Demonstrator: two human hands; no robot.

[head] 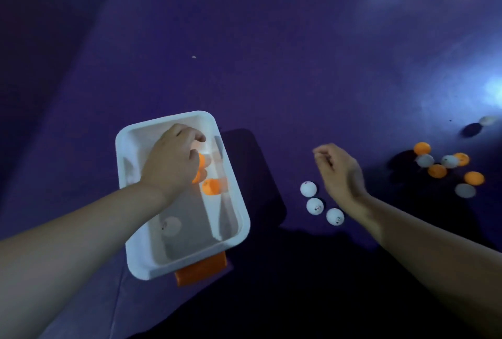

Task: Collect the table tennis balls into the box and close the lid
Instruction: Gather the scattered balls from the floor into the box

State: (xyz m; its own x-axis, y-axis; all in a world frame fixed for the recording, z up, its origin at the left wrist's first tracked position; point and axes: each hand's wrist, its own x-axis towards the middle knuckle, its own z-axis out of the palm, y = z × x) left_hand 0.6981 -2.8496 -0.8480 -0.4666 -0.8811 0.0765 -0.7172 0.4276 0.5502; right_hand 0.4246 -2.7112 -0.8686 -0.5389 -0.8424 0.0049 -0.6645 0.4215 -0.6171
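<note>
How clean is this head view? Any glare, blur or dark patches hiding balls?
Head view: dim overall, with bright glare on the purple floor at the right edge; motion blur smears the orange balls dropping from the left hand into the white plastic box; heavy shadow fills the bottom centre; wide-angle bending shows at the edges.

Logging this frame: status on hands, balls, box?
Left hand over box, orange balls at its fingers. Right hand curled, apparently empty, above three white balls. Cluster still loose at right. Nothing in the way.
</note>
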